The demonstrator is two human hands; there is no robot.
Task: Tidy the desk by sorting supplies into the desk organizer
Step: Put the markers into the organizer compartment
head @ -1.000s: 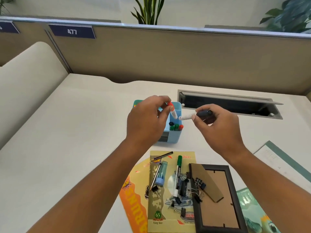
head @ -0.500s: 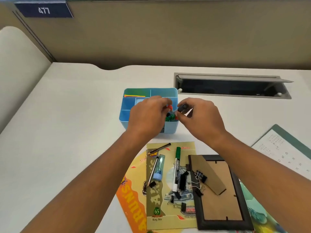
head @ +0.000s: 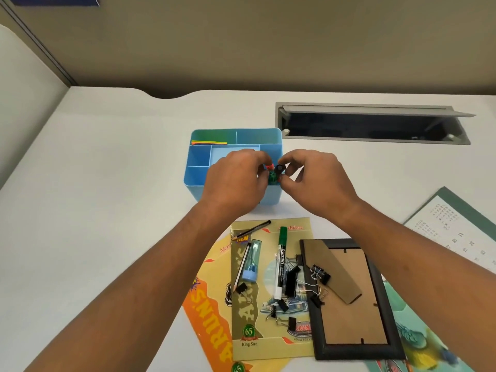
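A second ago both hands were raised above the organizer with two markers tilted and their white barrels in view. Now the hands are down at its rim and only the caps show. The left hand pinches the red marker at its cap, and the right hand pinches the black marker the same way. Both markers stand nearly upright over the front right compartment, just above the green caps already there. The barrels appear to have gone down into that compartment, so this pair looks almost filed and only the letting go remains (neither grip has loosened yet). The head has also tipped down, which brings more of the clutter into view.

Left on the desk near the person are a green marker, a pencil and scattered clips, some of them lying on the frame.

Fingers and the compartment wall hide the marker barrels, so I cannot tell whether either marker has reached the bottom. The left wrist covers most of the organizer's front wall. The papers at the right and bottom edges are cut off, and their print is too small to read.
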